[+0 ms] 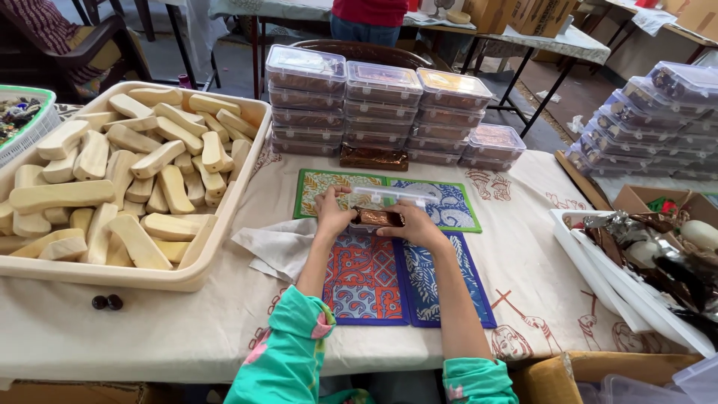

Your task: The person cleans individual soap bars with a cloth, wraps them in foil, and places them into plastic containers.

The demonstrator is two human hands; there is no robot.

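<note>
a person's two hands meet over a small clear plastic box (389, 203) on patterned cloth mats (407, 280) at the middle of a cloth-covered table (134, 337). the left hand (333, 213) and the right hand (417, 227) are close together, both clamped on a shiny brown wrapped packet (378, 218) held at the near edge of that open box. the box's lid stands tilted up behind the packet.

to the left, a large cream tray (213, 251) is heaped with pale wooden blocks (127, 179) (rounded, bar-shaped). behind the mats stand stacks of lidded clear boxes (381, 112), their brownish contents blurred through the plastic, with another brown packet (373, 157) lying just in front of them. more stacked clear boxes (651, 123) sit at the far right. a white tray (598, 269) at the right edge holds crumpled brown wrappers, hard to make out and partly cut off. a crumpled pale cloth (277, 247) lies beside the left wrist, and two small dark beads (107, 302) sit near the cream tray. a green basket (30, 123) is cropped at the left edge.
</note>
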